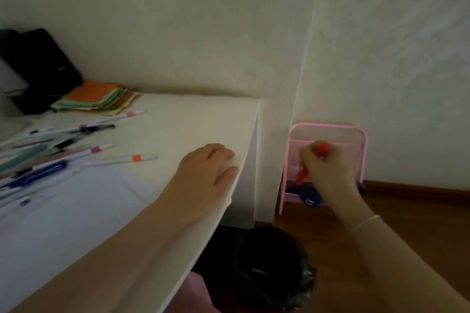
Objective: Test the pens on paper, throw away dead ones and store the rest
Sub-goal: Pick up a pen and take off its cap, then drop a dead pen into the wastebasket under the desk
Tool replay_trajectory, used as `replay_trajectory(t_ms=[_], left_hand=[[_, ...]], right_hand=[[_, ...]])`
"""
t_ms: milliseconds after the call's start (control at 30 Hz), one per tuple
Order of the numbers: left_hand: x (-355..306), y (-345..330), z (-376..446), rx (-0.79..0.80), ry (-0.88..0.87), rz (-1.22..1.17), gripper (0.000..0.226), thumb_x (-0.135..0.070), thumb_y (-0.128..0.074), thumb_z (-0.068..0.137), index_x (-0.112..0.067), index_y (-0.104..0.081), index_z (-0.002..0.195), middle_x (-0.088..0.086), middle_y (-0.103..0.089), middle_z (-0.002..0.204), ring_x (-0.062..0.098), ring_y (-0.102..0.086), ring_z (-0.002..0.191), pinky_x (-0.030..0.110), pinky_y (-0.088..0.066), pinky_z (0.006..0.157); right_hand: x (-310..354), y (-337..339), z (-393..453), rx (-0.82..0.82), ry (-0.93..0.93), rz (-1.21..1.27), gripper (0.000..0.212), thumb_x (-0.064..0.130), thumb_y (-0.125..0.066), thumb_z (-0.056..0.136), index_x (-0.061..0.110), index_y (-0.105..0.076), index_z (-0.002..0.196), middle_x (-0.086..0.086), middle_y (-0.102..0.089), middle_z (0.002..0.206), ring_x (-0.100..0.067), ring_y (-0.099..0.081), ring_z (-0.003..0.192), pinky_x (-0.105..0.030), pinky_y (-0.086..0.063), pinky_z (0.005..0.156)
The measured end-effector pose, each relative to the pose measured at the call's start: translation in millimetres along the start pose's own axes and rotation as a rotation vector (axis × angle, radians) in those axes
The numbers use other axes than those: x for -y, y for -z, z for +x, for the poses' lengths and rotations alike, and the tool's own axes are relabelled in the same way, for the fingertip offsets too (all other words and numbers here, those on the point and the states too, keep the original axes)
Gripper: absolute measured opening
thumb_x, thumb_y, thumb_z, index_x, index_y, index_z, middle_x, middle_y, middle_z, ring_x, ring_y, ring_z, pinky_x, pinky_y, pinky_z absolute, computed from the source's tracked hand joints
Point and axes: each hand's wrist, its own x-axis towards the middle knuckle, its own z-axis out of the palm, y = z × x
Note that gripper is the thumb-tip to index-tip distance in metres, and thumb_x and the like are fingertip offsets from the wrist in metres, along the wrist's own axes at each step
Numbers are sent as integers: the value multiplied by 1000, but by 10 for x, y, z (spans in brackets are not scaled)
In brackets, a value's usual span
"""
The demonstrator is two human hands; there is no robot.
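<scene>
My right hand [328, 168] is out past the table's right edge, closed around a red pen [302, 176] that points down and to the left. Below it on the floor stands a black bin [274, 269] lined with a dark bag. My left hand [206, 173] rests flat near the white table's [193, 119] right edge, fingers apart, holding nothing. Several pens lie scattered at the table's left, among them a white pen with an orange band [127, 159], one with a magenta band [94, 150] and a blue pen [38, 174]. A white paper sheet [63, 211] lies in front of me.
A pink wire rack [328, 128] stands on the wooden floor against the wall, right behind my right hand. A stack of coloured paper [99, 99] and a black case [38, 66] sit at the table's back left. The wall corner runs close to the table's right end.
</scene>
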Motion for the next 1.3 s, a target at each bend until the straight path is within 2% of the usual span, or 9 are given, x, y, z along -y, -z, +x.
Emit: replay_trajectory(t_ms=[200, 433, 567, 700, 800, 933, 1100, 1200, 1300], left_hand=[[30, -73, -31, -27, 47, -3, 50, -47, -35, 86, -16, -59, 118, 0, -55, 126, 19, -51, 116, 38, -37, 102], [-1, -59, -32, -33, 51, -12, 48, -45, -36, 86, -16, -59, 117, 0, -55, 125, 17, -50, 116, 40, -38, 101], [-25, -13, -35, -10, 34, 4, 49, -45, -35, 87, -15, -58, 117, 1, -56, 123, 19, -52, 112, 37, -40, 98], [-39, 130, 65, 120, 54, 19, 36, -38, -45, 94, -20, -52, 124, -3, -52, 128, 17, -52, 111, 31, -38, 97], [-14, 331, 134, 25, 201, -233, 23, -29, -54, 92, -23, -58, 114, -5, -59, 119, 8, -55, 108, 23, -40, 95], [310, 678, -38, -218, 300, -194, 16, -13, -56, 89, -26, -63, 95, -10, -65, 99, 1, -58, 92, 18, -42, 86], [1049, 1100, -716, -247, 463, 105, 23, -2, -56, 85, -19, -65, 98, -4, -58, 101, 13, -58, 91, 22, -41, 81], [1361, 1213, -1117, -295, 508, 176, 21, -1, -59, 80, -16, -67, 92, 3, -60, 100, 23, -61, 86, 28, -48, 78], [1509, 1203, -1391, -297, 533, 174, 16, -18, -53, 80, -21, -65, 91, -2, -58, 94, 19, -60, 80, 34, -53, 72]], right_hand=[[-1162, -844, -148, 442, -273, -250, 24, 23, -54, 89, 14, -57, 67, -11, -64, 74, -28, -65, 72, -42, -56, 77], [-1363, -1148, -148, 599, -309, -401, 17, 24, -54, 88, 10, -61, 82, -8, -64, 81, -24, -63, 73, -32, -53, 69], [-984, -891, 19, 411, -180, -579, 15, 19, -48, 89, 13, -61, 93, -7, -63, 93, -26, -62, 86, -33, -49, 76], [-99, -495, 168, -45, 116, -290, 16, 17, -46, 93, 15, -56, 80, -2, -59, 75, -18, -56, 63, -31, -50, 64], [693, -439, 130, -219, 462, -35, 13, 7, -50, 88, 11, -59, 79, 0, -58, 76, -16, -51, 60, -24, -41, 56], [1480, -895, 31, 100, 612, -33, 15, 9, -54, 79, 21, -63, 82, 4, -65, 82, -18, -58, 71, -28, -48, 69], [1905, -1814, -261, 636, 735, -410, 31, 17, -54, 83, 23, -56, 113, -1, -57, 120, -21, -53, 112, -32, -43, 91], [1982, -2148, -435, 689, 855, -706, 34, 20, -50, 89, 13, -47, 123, -10, -49, 124, -28, -47, 116, -34, -39, 88], [1994, -2375, -530, 634, 892, -856, 33, 14, -44, 93, 12, -45, 126, -11, -48, 125, -29, -46, 116, -34, -38, 89]])
